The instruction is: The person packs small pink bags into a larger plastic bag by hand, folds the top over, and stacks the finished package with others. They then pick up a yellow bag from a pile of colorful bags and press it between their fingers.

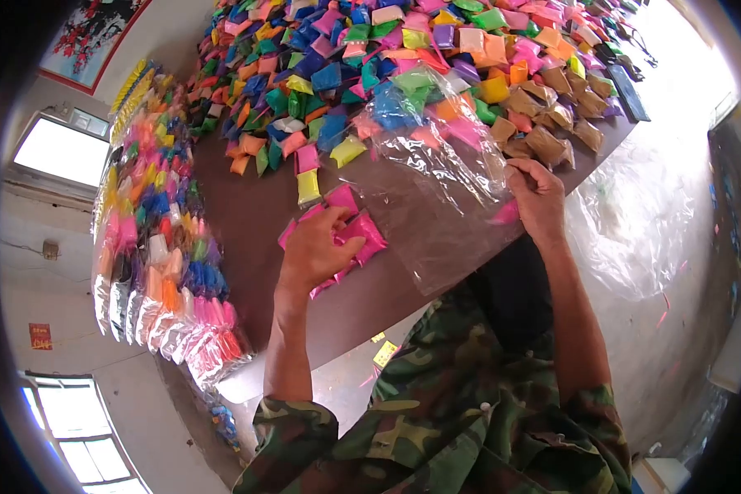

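My left hand (314, 245) curls its fingers and thumb over a small cluster of shiny pink packets (369, 234) on the brown table. A yellow packet (308, 187) lies just beyond that hand. Pinched between the fingertips of my right hand (538, 196) is the edge of a large clear plastic bag (420, 235). The bag spreads leftward over the tabletop, and its far part overlaps the heap of colored packets. Close beside the right fingertips, a bit of pink (506, 212) shows by the plastic.
A big heap of multicolored packets (329, 78) covers the table's far side, with brown packets (547, 144) at its right end. Filled clear bags (152, 239) line the left edge of the table (239, 214). More clear plastic (634, 214) hangs at the right, beyond the table edge.
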`<state>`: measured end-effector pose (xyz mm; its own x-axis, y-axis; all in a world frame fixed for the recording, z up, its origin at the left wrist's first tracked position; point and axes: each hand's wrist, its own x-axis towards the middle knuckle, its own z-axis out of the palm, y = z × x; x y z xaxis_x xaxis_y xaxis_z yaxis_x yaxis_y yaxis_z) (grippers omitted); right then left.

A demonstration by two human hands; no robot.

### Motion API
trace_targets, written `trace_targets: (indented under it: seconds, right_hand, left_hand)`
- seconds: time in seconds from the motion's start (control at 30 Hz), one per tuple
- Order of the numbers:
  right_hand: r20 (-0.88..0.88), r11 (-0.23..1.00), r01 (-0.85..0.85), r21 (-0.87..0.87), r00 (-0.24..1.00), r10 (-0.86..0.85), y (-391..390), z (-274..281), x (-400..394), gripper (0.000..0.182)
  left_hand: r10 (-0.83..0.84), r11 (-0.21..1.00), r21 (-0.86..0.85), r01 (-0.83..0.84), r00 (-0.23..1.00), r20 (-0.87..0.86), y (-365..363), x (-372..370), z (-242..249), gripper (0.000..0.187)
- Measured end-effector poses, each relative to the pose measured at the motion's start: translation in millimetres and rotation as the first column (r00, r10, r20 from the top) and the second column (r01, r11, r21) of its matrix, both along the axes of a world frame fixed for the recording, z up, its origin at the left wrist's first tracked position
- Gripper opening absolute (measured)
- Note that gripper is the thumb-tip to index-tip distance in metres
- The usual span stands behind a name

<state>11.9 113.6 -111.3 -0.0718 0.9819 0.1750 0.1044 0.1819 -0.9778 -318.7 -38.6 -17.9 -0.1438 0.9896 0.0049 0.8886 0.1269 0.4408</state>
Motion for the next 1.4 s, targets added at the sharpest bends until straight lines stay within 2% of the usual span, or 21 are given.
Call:
trace_targets:
  seconds: [0.07, 0.17, 0.27, 0.37, 0.47, 0.57, 0.67, 0.7, 0.8, 0.93, 1.03, 1.13, 1.23, 1.4]
  right_hand:
    - [-0.015, 1.000, -0.012, -0.009, 1.000, 0.012, -1, 4, 0, 0.014]
    - [-0.014, 1.000, -0.009, -0.016, 1.000, 0.009, -2, 5, 0, 0.015]
    - [-0.004, 1.000, -0.001, -0.006, 1.000, 0.001, -1, 3, 0, 0.015]
    - [-0.003, 1.000, -0.009, -0.016, 1.000, 0.009, -1, 3, 0, 0.014]
    - [-0.016, 1.000, -0.016, -0.014, 1.000, 0.016, 0, 1, 0, 0.014]
    - [-0.019, 0.998, -0.032, -0.050, 0.999, 0.031, -1, 5, 2, 0.014]
    - [-0.082, 0.997, -0.043, -0.067, 0.996, 0.038, 1, -2, 1, 0.014]
    - [-0.086, 0.996, -0.047, -0.077, 0.995, 0.041, 1, 0, 1, 0.014]
    - [-0.079, 0.996, -0.042, -0.078, 0.996, 0.036, -2, 5, 2, 0.014]
    - [-0.046, 0.999, -0.016, -0.037, 0.999, 0.014, -2, 2, 2, 0.014]
    - [-0.058, 0.997, -0.022, -0.076, 0.998, 0.018, -4, 8, 1, 0.013]
    - [-0.031, 0.998, -0.002, -0.061, 1.000, 0.000, -4, 7, 1, 0.013]
    - [0.012, 0.999, 0.020, -0.038, 1.000, -0.020, -4, 4, -1, 0.013]
    - [0.048, 0.999, 0.045, 0.000, 0.998, -0.045, -4, 7, -4, 0.013]
  left_hand:
    - [-0.059, 0.998, 0.028, 0.058, 0.998, 0.010, 2, -8, 0, 0.043]
    - [0.032, 0.996, -0.085, -0.016, 0.982, 0.189, 0, 0, 18, 0.040]
    - [0.028, 0.999, 0.027, -0.045, 0.889, 0.458, 7, 19, 11, 0.035]
    - [0.051, 0.991, 0.080, -0.111, 0.842, 0.537, 26, 61, -15, 0.028]
    - [-0.045, 0.972, 0.213, -0.095, 0.818, 0.573, 45, 98, -42, 0.027]
    - [-0.136, 0.963, 0.260, -0.066, 0.715, 0.686, 61, 116, -73, 0.026]
    - [-0.256, 0.891, 0.453, 0.019, 0.846, 0.467, 73, 142, -83, 0.023]
    - [-0.202, 0.924, 0.383, -0.011, 0.834, 0.513, 72, 152, -72, 0.019]
    - [-0.127, 0.966, 0.258, -0.006, 0.860, 0.494, 78, 158, -84, 0.019]
    - [-0.311, 0.891, 0.416, 0.185, 0.914, 0.260, 78, 161, -78, 0.024]
    - [-0.362, 0.919, 0.299, 0.257, 0.852, 0.379, 77, 156, -72, 0.026]
    - [-0.342, 0.932, 0.271, 0.241, 0.833, 0.436, 77, 151, -66, 0.028]
    - [-0.272, 0.956, 0.208, 0.205, 0.886, 0.377, 78, 154, -70, 0.028]
    - [-0.179, 0.984, 0.070, 0.165, 0.866, 0.466, 79, 157, -58, 0.036]
